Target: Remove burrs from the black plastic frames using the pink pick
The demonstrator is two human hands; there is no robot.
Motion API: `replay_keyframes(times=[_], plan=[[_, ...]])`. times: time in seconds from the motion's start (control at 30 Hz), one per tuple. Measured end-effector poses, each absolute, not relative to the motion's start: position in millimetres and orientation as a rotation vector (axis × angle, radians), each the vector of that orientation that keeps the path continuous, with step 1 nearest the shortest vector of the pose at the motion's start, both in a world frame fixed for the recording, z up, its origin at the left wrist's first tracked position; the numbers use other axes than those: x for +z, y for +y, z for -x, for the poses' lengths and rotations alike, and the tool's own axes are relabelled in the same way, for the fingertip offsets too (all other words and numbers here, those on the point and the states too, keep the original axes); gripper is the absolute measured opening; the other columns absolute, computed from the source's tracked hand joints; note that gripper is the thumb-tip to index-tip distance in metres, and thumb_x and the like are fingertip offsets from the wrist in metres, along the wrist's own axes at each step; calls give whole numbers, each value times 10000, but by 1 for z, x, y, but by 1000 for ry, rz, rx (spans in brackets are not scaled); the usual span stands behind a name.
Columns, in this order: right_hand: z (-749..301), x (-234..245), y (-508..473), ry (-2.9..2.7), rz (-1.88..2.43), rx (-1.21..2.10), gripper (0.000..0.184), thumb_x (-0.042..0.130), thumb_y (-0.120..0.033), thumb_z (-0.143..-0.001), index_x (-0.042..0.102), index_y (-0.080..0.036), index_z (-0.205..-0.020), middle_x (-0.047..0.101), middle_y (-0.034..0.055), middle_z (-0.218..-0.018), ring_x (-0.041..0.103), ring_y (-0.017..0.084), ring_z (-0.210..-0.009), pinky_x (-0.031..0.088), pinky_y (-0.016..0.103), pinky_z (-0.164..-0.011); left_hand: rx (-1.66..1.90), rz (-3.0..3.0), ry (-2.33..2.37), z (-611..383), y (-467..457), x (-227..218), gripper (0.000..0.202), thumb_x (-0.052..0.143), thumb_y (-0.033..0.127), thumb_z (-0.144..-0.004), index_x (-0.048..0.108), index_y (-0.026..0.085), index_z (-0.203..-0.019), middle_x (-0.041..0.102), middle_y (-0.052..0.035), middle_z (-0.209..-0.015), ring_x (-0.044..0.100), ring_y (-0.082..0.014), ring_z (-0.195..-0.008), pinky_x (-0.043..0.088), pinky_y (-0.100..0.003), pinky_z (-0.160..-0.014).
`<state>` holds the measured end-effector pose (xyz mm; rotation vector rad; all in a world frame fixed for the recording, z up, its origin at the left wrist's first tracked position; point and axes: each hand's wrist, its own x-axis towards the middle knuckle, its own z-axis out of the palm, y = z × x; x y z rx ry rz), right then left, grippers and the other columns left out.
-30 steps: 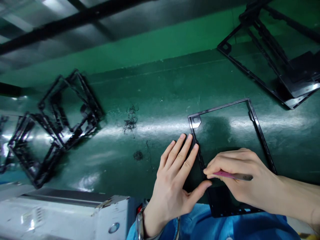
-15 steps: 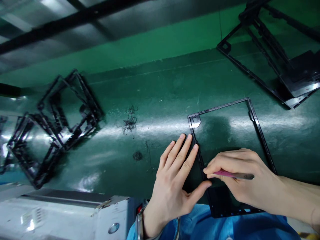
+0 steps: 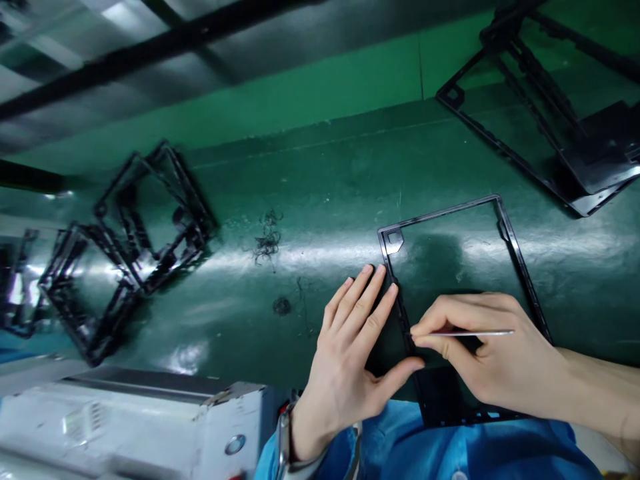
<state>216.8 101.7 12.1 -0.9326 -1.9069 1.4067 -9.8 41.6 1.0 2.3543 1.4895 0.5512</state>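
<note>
A thin black plastic frame [image 3: 516,257] lies flat on the green bench in front of me. My left hand [image 3: 350,360] rests flat beside the frame's left rail, fingers stretched out, fingertips and thumb touching that rail. My right hand [image 3: 480,350] is closed in a pinch on a thin metal blade tool [image 3: 475,333], whose tip meets the left rail just right of my left thumb. The frame's near edge is partly hidden under my hands and blue sleeve.
A pile of black frames [image 3: 125,247] lies at the left, another stack [image 3: 550,113] at the far right. Curled black shavings [image 3: 267,240] dot the bench's middle. A white machine housing [image 3: 125,420] sits at the near left edge.
The tool in my right hand has turned, its pink side no longer showing, and the hand has risen slightly along the rail. My left hand stays put; the view has shifted a little.
</note>
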Motion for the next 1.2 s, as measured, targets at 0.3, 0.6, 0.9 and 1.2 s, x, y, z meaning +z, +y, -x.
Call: replay_keyframes(times=[0.3, 0.6, 0.9, 1.2], plan=[[-219, 11, 99, -1974, 850, 1276, 148, 524, -129, -1020, 581, -216, -916, 617, -24, -770, 548, 127, -631, 436, 292, -615, 673, -2303, 1478, 8, 42, 18, 154, 711, 148, -1011, 701, 214, -1150, 732, -51, -993, 658, -200, -913, 570, -354, -822], [-203, 23, 124, -2087, 864, 1097, 165, 506, -151, -1085, 562, -206, -940, 641, 34, -930, 607, 185, -843, 491, 331, -764, 581, -2554, 1474, -1, 45, 13, 101, 556, 115, -1075, 626, 186, -1085, 717, -54, -925, 604, -187, -770, 516, -324, -701], [-155, -4, 158, -2248, 798, 1008, 132, 538, -117, -1095, 574, -179, -984, 663, 68, -1031, 650, 199, -920, 527, 339, -832, 592, -2414, 1494, 0, 34, 5, 149, 471, 76, -1067, 537, 188, -994, 628, -56, -914, 546, -191, -779, 481, -323, -703], [-158, -10, 154, -2241, 713, 802, 155, 486, -130, -1115, 577, -177, -999, 638, 62, -977, 614, 198, -878, 529, 338, -799, 643, -2137, 1534, 9, 23, 15, 139, 522, 75, -1078, 561, 199, -1030, 602, -19, -953, 608, -136, -865, 522, -245, -790]])
